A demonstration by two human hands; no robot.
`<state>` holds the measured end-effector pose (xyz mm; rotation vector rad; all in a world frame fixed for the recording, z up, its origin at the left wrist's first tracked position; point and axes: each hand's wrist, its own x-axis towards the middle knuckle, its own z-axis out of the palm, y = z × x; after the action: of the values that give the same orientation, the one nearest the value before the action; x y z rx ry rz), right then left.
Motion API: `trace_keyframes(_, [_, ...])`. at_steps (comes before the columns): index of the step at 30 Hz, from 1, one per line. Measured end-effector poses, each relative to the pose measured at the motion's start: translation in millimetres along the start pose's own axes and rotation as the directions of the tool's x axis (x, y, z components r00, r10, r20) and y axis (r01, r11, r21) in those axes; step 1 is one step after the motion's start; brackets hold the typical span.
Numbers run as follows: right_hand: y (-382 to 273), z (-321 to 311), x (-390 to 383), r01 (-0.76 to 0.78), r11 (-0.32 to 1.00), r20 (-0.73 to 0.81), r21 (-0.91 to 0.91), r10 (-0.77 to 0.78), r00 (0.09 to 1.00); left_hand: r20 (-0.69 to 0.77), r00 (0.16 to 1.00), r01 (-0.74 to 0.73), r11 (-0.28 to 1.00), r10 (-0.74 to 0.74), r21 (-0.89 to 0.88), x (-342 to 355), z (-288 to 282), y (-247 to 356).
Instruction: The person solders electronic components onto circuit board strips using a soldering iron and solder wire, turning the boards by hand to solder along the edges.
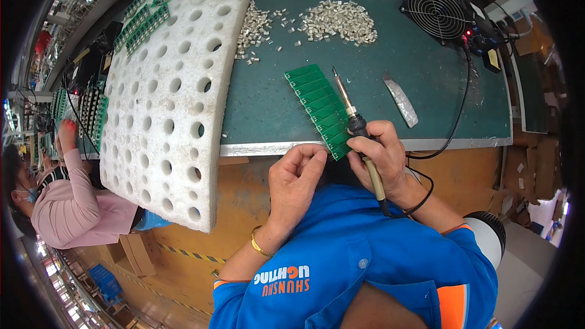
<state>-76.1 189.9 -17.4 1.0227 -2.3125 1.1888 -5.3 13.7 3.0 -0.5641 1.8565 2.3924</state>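
A green circuit board panel [314, 106] made of several joined strips lies slantwise, its lower end reaching past the table's front edge. Small pins stick out along its left side. My left hand [295, 176] is closed in a pinch at the panel's lower left corner; what sits between the fingertips is too small to make out. In my right hand [384, 158] is a soldering iron [373, 180], its metal tip pointing away from me beside the panel's right edge. The thumb of that hand touches or nearly touches the panel's lower right edge.
A thick white foam sheet [152, 103] with holes stands left, green boards [146, 24] on it. Piles of small connectors [341, 22] lie at the back. A silvery strip [400, 100], a black fan [436, 9] and the iron's cord [466, 97] are right. Another person [79, 201] works far left.
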Motion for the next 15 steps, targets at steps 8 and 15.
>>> trace_keyframes(8, [4, -9, 0, 0.028, 0.999, 0.0, 0.031, -0.028, 1.0, -0.022, 0.995, -0.084, 0.959, 0.093, 0.269, 9, 10, 10])
trace_keyframes(15, [3, -13, -3, 0.06, 0.993, 0.041, 0.1, -0.064, 0.997, -0.062, 0.998, 0.044, 0.969, -0.029, 0.245, 8, 7, 11])
